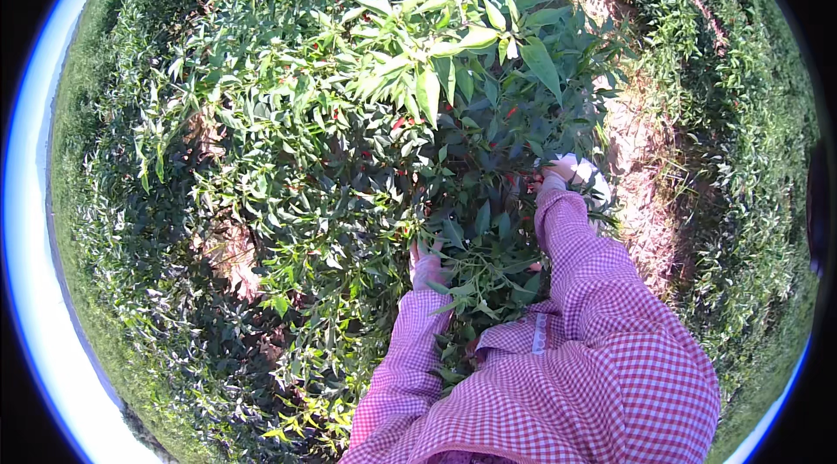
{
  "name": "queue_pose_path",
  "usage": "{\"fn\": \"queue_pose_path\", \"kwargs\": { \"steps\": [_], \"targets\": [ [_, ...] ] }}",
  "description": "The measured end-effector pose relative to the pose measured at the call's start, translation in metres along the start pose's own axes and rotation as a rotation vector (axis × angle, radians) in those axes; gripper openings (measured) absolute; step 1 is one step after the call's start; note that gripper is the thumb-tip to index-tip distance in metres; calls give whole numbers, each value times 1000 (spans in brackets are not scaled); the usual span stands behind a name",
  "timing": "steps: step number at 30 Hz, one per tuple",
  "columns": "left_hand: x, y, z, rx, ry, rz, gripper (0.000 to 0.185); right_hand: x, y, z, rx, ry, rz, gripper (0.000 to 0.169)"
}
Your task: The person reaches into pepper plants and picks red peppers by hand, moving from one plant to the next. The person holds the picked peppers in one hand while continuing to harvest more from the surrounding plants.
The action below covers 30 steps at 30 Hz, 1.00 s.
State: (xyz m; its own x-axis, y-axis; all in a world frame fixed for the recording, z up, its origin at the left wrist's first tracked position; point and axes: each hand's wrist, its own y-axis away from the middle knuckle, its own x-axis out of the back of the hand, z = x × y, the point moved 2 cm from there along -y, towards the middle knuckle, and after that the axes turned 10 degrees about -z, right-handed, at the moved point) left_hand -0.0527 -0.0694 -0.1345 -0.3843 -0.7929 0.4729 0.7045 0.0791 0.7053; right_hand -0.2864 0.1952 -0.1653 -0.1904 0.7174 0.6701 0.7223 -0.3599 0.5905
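Observation:
Dense green chili pepper plants [366, 163] with scattered red peppers [399, 123] surround both hands. My left hand [424, 253] reaches into the foliage at the lower middle, its fingers partly covered by leaves. Further up and to the right, my right hand [556, 169] is at the edge of the same plants, close to red peppers [537, 180]; whether it grips any is hidden. A white object [592, 177], whose kind I cannot tell, lies just beyond this hand. Both arms wear red-and-white checked sleeves.
Leafy branches [425, 84] rise above the hands towards the camera. A strip of bare, sunlit soil [644, 183] runs along the right, with another plant row [745, 156] beyond it. Smaller soil patches [232, 258] show between plants on the left.

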Motion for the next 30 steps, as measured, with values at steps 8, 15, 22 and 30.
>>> {"fn": "queue_pose_path", "kwargs": {
  "steps": [8, 15, 22, 30],
  "targets": [
    [5, 9, -7, -62, 427, 56, 80, -26, -10, 20, -276, -400, -397, 6],
    [26, 14, 38, 151, -199, -172, 81, -24, -3, 34, -499, -477, -473, 5],
    [28, 21, -14, 181, 65, -34, 86, -73, 24, 5, -166, -566, -699, 14],
    [25, 33, -12, 112, 366, 35, 83, -120, -29, 15, 44, -430, -401, 30]
  ]
}}
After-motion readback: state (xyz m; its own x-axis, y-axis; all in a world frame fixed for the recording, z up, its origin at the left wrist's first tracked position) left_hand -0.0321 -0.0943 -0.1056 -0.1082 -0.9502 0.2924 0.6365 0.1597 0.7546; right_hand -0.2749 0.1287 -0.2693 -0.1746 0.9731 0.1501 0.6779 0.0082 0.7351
